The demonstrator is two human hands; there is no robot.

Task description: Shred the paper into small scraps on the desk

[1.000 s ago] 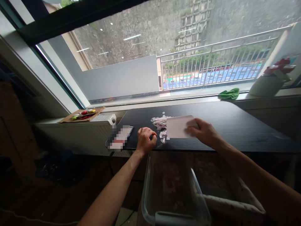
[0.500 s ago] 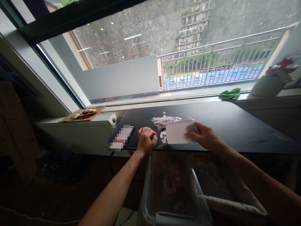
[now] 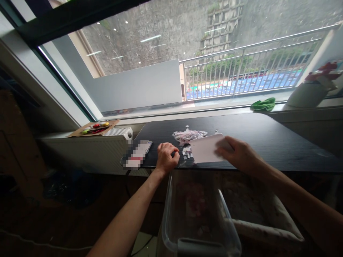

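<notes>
My right hand (image 3: 235,151) grips a flat, pale card (image 3: 205,148) by its right end, fingers in front blurred. The card is tilted up on the black tabletop (image 3: 270,142), with a small dark hole near its upper left corner. Just left of and behind it lies a heap of small white and pinkish paper scraps (image 3: 189,136), with a few looser bits nearer the front edge. My left hand (image 3: 167,157) rests on the table left of the scraps, fingers curled and thumb near them. Whether anything is inside that curl is hidden.
A clear plastic bin (image 3: 167,214) with pinkish scraps stands below the front edge. At the table's left end lies a phone (image 3: 139,153), partly pixelated. A radiator (image 3: 118,142), a green cloth (image 3: 264,104) and a white container (image 3: 305,94) are by the window.
The card in my right hand has shifted slightly right, baring more of the loose scraps at its left edge. My left hand has stayed in place.
</notes>
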